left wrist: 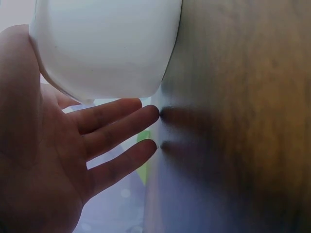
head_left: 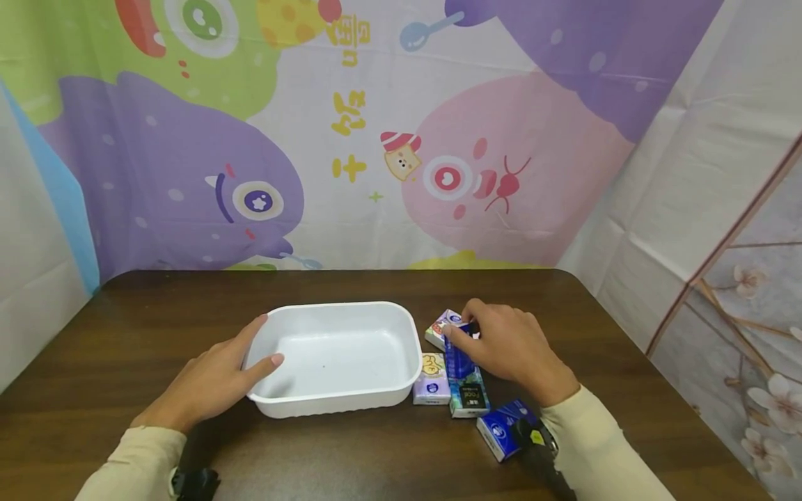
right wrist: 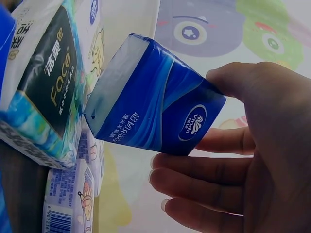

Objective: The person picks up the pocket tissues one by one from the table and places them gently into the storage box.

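A blue Vinda tissue pack [right wrist: 158,104] is held tilted, pinched by the thumb and fingers of the right hand [head_left: 510,341]. Beneath it a Face tissue pack [head_left: 470,398] is seen; by the right wrist, another blue pack [head_left: 501,433]. A white basin [head_left: 332,406] is touched by the spread left hand [head_left: 216,376].

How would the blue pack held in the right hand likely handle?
The blue pack may slip, as it looks glossy. It probably won't roll, being boxy. The right hand pinches it near one end, so it could swivel.
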The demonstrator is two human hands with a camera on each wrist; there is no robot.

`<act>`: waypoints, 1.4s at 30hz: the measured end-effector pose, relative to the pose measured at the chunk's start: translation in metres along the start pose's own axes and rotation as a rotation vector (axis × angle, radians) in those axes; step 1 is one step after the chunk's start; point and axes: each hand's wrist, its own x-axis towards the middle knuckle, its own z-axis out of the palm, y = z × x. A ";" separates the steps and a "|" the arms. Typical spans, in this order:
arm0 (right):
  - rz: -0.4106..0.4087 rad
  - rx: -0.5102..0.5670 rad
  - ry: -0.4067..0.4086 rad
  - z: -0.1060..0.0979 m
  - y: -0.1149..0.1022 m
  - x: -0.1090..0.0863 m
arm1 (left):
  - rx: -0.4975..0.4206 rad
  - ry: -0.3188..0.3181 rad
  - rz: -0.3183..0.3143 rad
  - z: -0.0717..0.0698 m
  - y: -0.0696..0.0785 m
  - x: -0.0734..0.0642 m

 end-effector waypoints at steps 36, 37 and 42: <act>-0.040 0.045 0.042 0.003 -0.019 0.011 | -0.014 -0.002 0.004 -0.002 -0.001 0.001; -0.043 0.043 0.047 0.003 -0.020 0.012 | -0.012 -0.002 0.004 -0.002 -0.001 0.000; -0.047 0.050 0.059 0.004 -0.022 0.014 | -0.012 0.002 0.012 -0.002 -0.001 0.000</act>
